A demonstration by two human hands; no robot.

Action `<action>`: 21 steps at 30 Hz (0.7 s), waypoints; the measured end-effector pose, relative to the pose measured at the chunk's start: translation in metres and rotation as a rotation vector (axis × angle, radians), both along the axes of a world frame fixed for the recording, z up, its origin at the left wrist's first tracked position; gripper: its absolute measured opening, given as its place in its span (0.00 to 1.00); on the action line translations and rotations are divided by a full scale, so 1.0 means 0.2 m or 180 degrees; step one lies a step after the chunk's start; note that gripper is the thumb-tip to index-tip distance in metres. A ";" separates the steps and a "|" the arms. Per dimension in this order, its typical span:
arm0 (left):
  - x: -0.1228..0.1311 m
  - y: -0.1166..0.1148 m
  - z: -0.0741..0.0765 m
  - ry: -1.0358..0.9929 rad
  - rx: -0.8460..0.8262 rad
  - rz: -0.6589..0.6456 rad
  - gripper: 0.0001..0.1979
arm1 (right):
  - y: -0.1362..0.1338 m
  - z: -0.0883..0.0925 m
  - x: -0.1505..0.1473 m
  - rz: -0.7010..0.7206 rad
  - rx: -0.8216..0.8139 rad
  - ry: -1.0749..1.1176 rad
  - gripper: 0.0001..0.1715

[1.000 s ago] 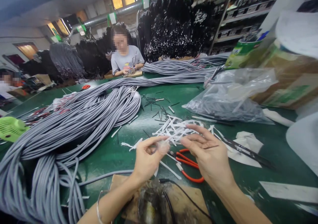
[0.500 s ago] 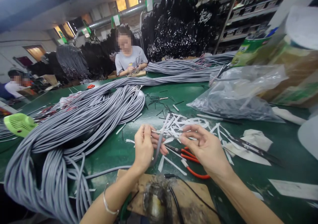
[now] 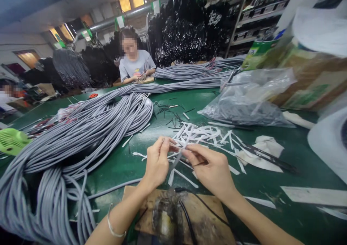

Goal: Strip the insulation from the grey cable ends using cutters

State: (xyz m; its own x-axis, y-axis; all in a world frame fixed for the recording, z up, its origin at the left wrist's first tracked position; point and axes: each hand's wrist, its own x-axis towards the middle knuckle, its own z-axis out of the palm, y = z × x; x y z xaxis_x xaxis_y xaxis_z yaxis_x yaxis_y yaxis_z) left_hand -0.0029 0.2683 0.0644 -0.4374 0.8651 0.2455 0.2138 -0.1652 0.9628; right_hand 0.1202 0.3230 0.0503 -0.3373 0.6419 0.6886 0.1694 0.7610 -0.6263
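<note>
My left hand (image 3: 158, 161) pinches the end of a grey cable (image 3: 177, 158) above the green table (image 3: 121, 165). My right hand (image 3: 210, 169) has closed in on the same cable end, its fingertips touching it beside my left fingers. The cable drops between my hands and trails left along the table toward a large bundle of grey cables (image 3: 81, 132). White paper strips (image 3: 200, 134) lie scattered just beyond my fingers. The red-handled pliers are hidden behind my right hand.
A dark tool on a wooden board (image 3: 173, 216) sits near the table's front edge. A plastic bag of grey pieces (image 3: 244, 104) and cardboard boxes (image 3: 311, 78) stand at the right. A green fan (image 3: 11, 140) lies far left. A person in a grey shirt (image 3: 135, 66) works across the table.
My right hand moved left and met my left hand at the cable end. It now covers the red pliers that showed before.
</note>
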 end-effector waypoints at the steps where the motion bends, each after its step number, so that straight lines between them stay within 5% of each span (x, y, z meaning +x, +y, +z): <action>1: -0.01 0.00 0.00 0.0257 0.0021 0.0075 0.15 | 0.00 0.00 0.00 0.0010 0.0063 0.0019 0.09; 4: -0.03 0.00 0.01 0.0537 -0.0049 0.0225 0.16 | 0.00 0.01 0.01 0.0017 0.0242 -0.0001 0.11; 12: -0.02 0.02 0.03 -0.0299 0.0021 0.0424 0.16 | -0.03 0.03 0.00 0.0166 0.0247 -0.0098 0.13; 17: -0.26 0.02 0.14 -0.1089 0.0740 0.1782 0.18 | -0.04 0.02 0.02 0.0004 0.0022 -0.0083 0.14; 19: -0.29 0.01 0.17 -0.1009 0.0616 0.1301 0.18 | -0.04 0.02 0.02 -0.0021 -0.0086 -0.0036 0.14; 21: -0.25 -0.01 0.15 -0.0658 -0.0027 -0.0047 0.15 | -0.04 0.02 0.01 -0.0023 -0.0129 0.0009 0.14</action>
